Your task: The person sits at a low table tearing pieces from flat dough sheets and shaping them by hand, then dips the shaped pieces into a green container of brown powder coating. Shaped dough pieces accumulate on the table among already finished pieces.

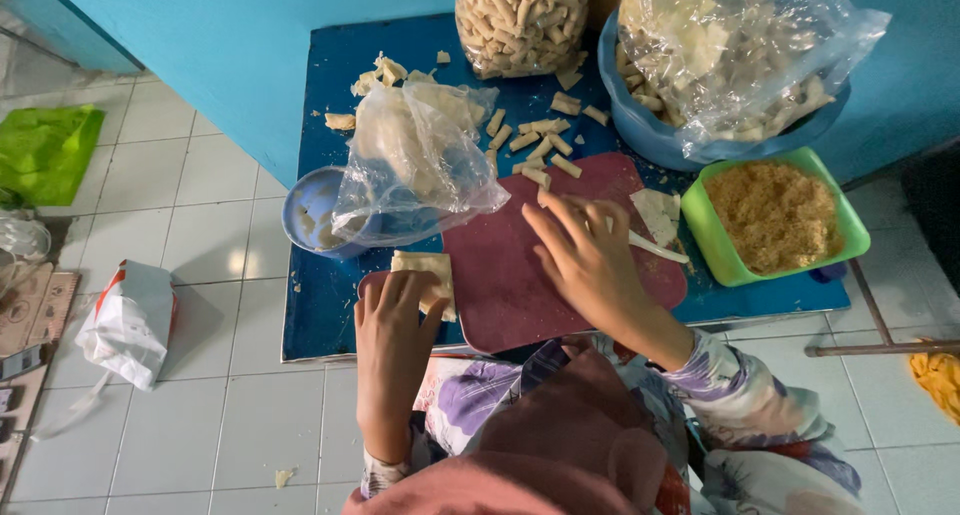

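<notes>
My left hand rests with its fingers on a stack of pale square dough wrappers at the left end of a maroon cutting board. Over the board's right half my right hand has its fingers curled at the top edge, near a white spoon and one loose wrapper. Several small rolled pieces lie beyond the board on the low blue table. To the right stands a green tub of brown crumbly filling.
A clear plastic bag sags over a small blue bowl. At the back stand a bag of finished rolls and a blue basin with a bagged batch. A white bag lies on the tiled floor.
</notes>
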